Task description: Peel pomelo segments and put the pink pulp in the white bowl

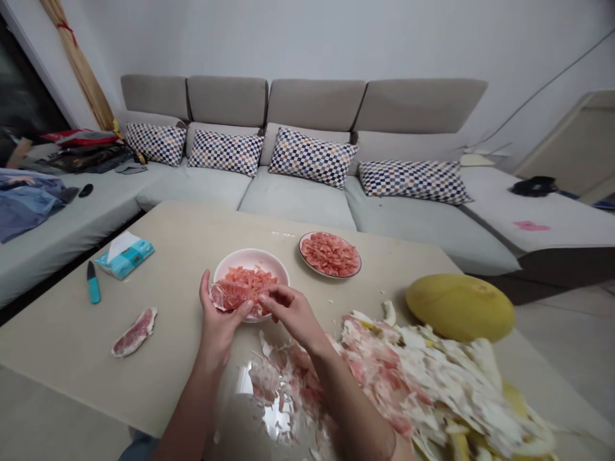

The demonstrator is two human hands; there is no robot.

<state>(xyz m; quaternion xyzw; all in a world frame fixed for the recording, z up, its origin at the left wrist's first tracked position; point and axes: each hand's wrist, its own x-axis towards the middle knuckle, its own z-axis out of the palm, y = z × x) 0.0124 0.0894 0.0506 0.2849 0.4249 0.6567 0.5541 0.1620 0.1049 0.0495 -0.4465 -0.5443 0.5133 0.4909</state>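
My left hand point(218, 320) is closed around a pink pomelo segment point(234, 294), held over the near side of a white bowl point(282, 267). My right hand point(291, 310) pinches at the segment's right end, thumb and fingertips together. Inside the bowl lie loose pieces of pink pomelo flesh point(252, 276). Another segment point(135, 333), with whitish skin on it, rests on the table left of my left hand. Behind the bowl to the right, a dark-rimmed plate point(300, 248) is heaped with peeled pomelo flesh point(331, 254).
A big pile of white pith and peel point(432, 371) spreads across the table's right side, beside a whole yellow pomelo point(460, 307). At left lie a teal-handled knife point(93, 288) and a blue tissue pack point(125, 255). A sofa point(298, 198) with checkered cushions stands behind the table point(182, 230).
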